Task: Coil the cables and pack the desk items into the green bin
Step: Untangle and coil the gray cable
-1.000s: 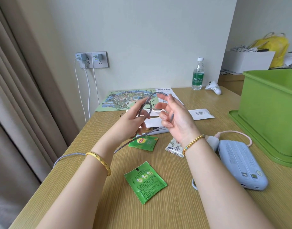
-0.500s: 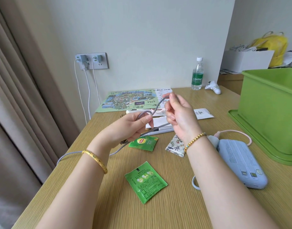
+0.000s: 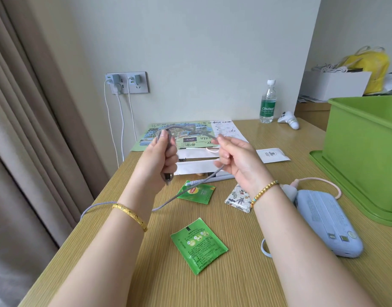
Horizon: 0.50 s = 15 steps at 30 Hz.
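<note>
Since 0.5 s ago, left hand point(image 3: 162, 156) and right hand point(image 3: 235, 160) have spread, prob. stretching grey cable point(image 3: 168, 201).

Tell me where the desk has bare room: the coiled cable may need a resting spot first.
Bare wood lies at the near left, between the desk edge and the near tea sachet, and at the back between the water bottle and the green bin. The middle is crowded with papers, sachets and the power bank.

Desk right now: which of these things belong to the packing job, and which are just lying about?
Job:
- grey cable, held by left hand and right hand
- green bin
- blue power bank
- two green tea sachets
- patterned packet
- map

Lying about:
- water bottle
- wall chargers
- yellow bag
</note>
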Tool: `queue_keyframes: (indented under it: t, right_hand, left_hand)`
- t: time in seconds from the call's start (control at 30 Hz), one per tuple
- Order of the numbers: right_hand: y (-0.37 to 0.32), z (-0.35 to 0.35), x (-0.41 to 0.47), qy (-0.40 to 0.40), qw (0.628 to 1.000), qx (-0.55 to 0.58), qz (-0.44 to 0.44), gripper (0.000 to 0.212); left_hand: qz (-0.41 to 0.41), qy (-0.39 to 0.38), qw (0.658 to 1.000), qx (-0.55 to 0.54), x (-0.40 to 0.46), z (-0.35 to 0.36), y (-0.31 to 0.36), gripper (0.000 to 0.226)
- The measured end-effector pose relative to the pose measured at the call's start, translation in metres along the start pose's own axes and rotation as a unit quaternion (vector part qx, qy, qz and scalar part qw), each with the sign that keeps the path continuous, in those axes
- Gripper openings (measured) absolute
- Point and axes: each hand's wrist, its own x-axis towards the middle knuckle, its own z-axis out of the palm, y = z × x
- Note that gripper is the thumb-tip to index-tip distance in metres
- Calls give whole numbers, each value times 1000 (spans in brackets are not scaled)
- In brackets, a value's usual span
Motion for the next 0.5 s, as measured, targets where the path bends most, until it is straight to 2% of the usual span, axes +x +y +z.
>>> queue_keyframes:
  t: [0.1, 0.2, 0.33, 0.5]
  right_hand:
    - [6, 7, 0, -46, 998, -33, 30, 14]
    - [10, 10, -2, -80, 993, -64, 60, 13]
    - [15, 14, -6, -131, 969, -166, 130, 22]
    - [21, 21, -9, -176, 950, -209, 153, 27]
  left_hand:
    - [16, 122, 984, -128, 4, -2, -2, 38]
    - [41, 164, 960, -225, 4, -3, -3, 41]
    - [39, 145, 964, -218, 3, 1, -5, 41]
    - [45, 183, 962, -196, 3, 5, -8, 40]
